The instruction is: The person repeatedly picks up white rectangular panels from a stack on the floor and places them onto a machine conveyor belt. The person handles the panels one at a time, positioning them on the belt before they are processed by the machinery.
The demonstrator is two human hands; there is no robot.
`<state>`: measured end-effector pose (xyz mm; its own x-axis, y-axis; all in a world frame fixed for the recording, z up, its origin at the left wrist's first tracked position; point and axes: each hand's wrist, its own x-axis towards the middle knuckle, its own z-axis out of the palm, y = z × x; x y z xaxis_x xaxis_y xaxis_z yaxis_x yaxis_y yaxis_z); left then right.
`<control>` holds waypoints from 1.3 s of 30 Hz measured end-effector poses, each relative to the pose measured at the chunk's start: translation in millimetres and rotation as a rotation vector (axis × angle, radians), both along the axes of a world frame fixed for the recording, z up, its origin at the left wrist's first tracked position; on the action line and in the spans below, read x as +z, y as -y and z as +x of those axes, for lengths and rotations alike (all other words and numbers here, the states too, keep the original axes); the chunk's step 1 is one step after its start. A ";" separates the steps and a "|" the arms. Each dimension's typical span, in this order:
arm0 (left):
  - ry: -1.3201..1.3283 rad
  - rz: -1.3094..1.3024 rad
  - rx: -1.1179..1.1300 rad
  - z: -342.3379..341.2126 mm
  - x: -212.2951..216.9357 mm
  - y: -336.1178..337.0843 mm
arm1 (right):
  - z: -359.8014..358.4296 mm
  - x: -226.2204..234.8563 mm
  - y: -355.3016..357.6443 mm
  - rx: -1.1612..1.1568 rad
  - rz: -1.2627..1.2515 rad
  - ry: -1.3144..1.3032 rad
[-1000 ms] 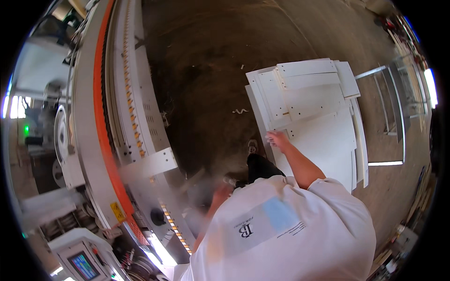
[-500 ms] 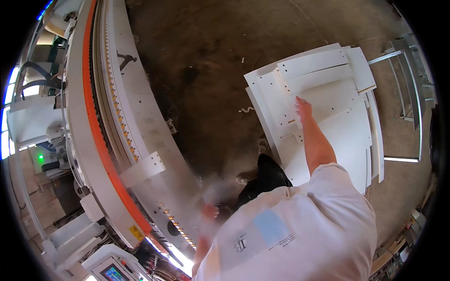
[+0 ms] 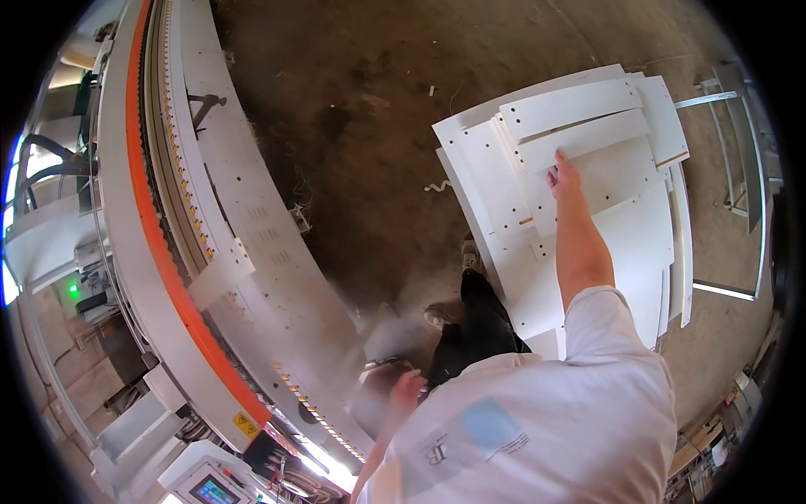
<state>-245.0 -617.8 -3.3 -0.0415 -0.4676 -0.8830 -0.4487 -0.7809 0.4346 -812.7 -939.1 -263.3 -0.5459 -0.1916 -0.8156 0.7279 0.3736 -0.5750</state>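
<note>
My right hand (image 3: 564, 174) reaches over a stack of white boards (image 3: 537, 286) on the right. Its thumb and fingers are closed on the near edge of a narrow white board (image 3: 588, 139), which lies near the top of the stack. Another narrow white board (image 3: 573, 107) with dark holes rests just beyond it, a dark gap between them. Close to my body, my left hand (image 3: 409, 386) hangs beside the machine, fingers loosely apart and nothing visible in them. A small white panel (image 3: 220, 275) sits in the machine at the orange rail.
A long pale machine (image 3: 277, 244) with an orange rail (image 3: 155, 214) runs along the left. Its control screen (image 3: 213, 490) is at lower left. A metal frame (image 3: 751, 193) stands right of the stack. Brown floor (image 3: 361, 109) with scraps lies between.
My right hand has moved slightly farther over the stack and taken hold of the narrow board, tilting it. The panel has travelled farther along the machine. My left hand has come nearer my body.
</note>
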 end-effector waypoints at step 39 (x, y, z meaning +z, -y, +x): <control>0.700 -1.196 -0.219 117.0 156.3 -312.0 | 348.4 399.4 -382.6 1.387 -1.108 -2.218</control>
<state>-128.0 -305.9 153.1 0.0669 -0.9828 0.1721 -0.9090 0.0111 0.4167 -464.3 -556.5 136.1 0.6162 -0.5013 0.6074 -0.6741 -0.7346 0.0775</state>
